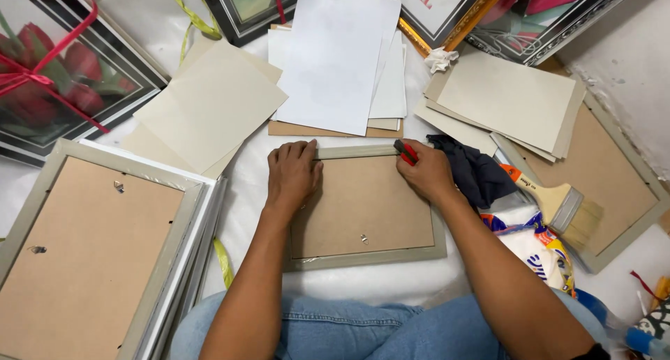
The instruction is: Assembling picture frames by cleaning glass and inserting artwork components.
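The small grey wooden picture frame [366, 205] lies face down at the centre of the white sheet, its brown fibreboard backing up, just beyond the person's denim-clad knees [363, 328]. The left hand [293, 175] rests flat and open on the frame's 10 o'clock corner, pressing it down. The right hand [426, 171] is closed around a red-handled tool [407, 152], probably a small cutter or screwdriver, though its tip is too hidden to tell, with the tip at the frame's 1 o'clock corner, where backing meets rail.

To do this well, keep the flat hand's weight on the frame so it cannot skid, keep its fingers out of the tool's line, and work the tip low along the seam rather than into the board.

At 12 o'clock sits a stack of white paper sheets [335, 60]; at 3 o'clock a dark crumpled cloth [478, 171] and a wide wooden-handled paintbrush [558, 201]; at 9 o'clock a larger grey frame stack [98, 248]
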